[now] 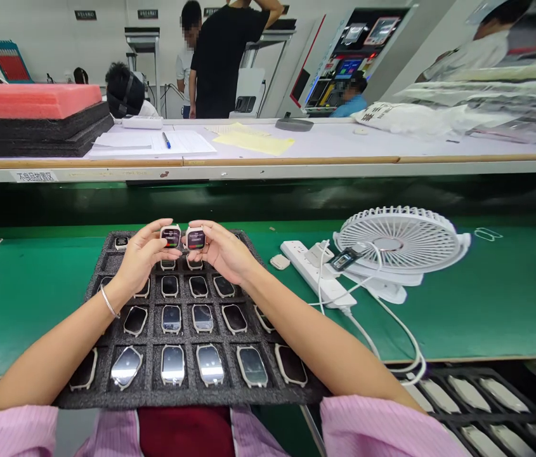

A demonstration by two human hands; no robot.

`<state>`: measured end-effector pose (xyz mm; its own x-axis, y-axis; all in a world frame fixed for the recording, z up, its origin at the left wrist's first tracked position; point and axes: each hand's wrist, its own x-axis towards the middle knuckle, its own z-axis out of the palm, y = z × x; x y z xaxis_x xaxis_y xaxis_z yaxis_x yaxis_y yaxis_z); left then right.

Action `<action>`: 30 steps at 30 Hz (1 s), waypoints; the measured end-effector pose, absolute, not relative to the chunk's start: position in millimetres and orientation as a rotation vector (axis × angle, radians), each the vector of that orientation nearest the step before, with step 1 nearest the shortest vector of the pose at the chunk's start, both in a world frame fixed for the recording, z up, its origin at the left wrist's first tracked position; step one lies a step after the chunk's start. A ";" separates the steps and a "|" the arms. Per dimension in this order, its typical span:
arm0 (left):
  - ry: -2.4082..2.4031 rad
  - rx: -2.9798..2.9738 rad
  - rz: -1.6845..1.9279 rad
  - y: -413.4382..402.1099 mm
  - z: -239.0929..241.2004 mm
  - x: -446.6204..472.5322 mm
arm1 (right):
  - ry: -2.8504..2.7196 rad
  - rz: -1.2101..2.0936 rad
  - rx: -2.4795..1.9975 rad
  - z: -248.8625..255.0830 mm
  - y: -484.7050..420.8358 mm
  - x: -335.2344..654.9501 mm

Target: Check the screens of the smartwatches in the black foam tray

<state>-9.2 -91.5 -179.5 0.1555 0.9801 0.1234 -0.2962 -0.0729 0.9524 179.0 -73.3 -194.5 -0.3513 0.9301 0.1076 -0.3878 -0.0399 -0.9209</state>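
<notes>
Pink striped sleeves point(367, 428) are filling the bottom edge of view, while bare forearms are reaching over a black foam tray point(106, 398) holding rows of cream-framed smartwatch bodies point(172, 319). Fingers of the left hand point(141, 254) are grasping a lit-screen smartwatch point(170, 237) by its sides, and fingers of the right hand point(224, 251) are grasping a second lit-screen smartwatch point(196, 238) just beside it, both above the tray's far rows. To the right, a white power strip point(310, 270) and a round white desk fan point(401, 241) are sitting on the green surface point(486, 311).
</notes>
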 end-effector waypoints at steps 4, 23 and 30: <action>0.753 1.238 1.340 -76.1 -143.4 -9.2 | -1.274 1.503 -0.610 -149.4 -58.4 175.2; 0.936 1.187 1.096 -114.2 -185.6 -28.3 | -1.158 1.676 -0.728 -205.9 -95.2 158.4; 1.000 1.092 0.966 -132.7 -198.7 -34.9 | -1.047 1.807 -0.822 -219.0 -118.5 155.7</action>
